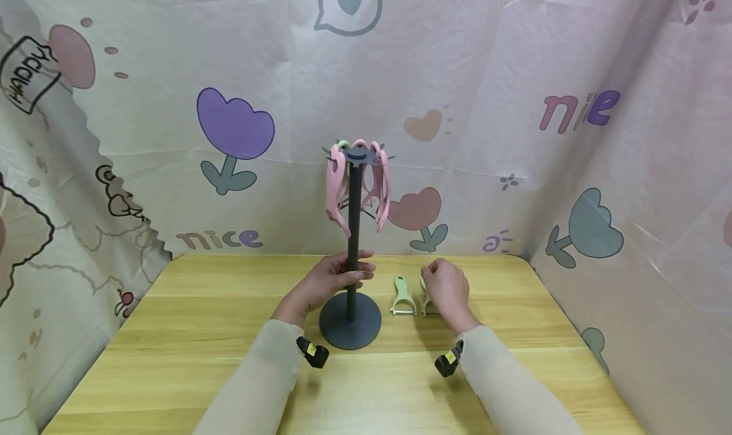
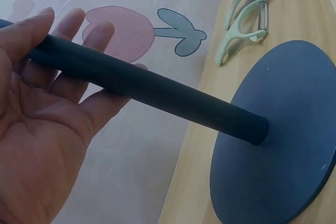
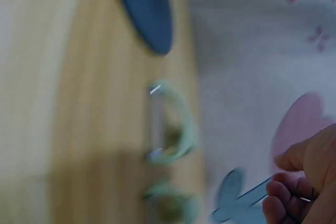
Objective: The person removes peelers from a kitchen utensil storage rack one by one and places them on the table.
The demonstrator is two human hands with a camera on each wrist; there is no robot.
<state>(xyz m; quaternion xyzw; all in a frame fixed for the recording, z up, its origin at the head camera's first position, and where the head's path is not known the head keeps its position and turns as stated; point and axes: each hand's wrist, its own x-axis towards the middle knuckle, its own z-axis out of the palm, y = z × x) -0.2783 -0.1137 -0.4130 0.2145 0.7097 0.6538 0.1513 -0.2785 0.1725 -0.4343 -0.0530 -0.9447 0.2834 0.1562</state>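
My left hand (image 1: 328, 279) holds the post of a dark upright stand (image 1: 354, 232), thumb on one side and fingers on the other. Its round base (image 2: 294, 129) sits on the table. Pink peelers (image 1: 335, 190) hang from hooks around the stand's top, with a bit of green (image 1: 342, 144) among them. Right of the base lies a light green peeler (image 1: 403, 292), and beside it a second green peeler (image 1: 425, 306), partly covered by my right hand (image 1: 447, 289) in the head view. In the right wrist view that hand's fingers are loosely curled, apart from both peelers, and no held thing shows.
A light wooden table (image 1: 217, 352) extends to both sides of the stand. Behind it and along the sides hangs a pale printed cloth (image 1: 486, 60) with flowers and lettering. Both forearms, in light sleeves, reach in from the front edge.
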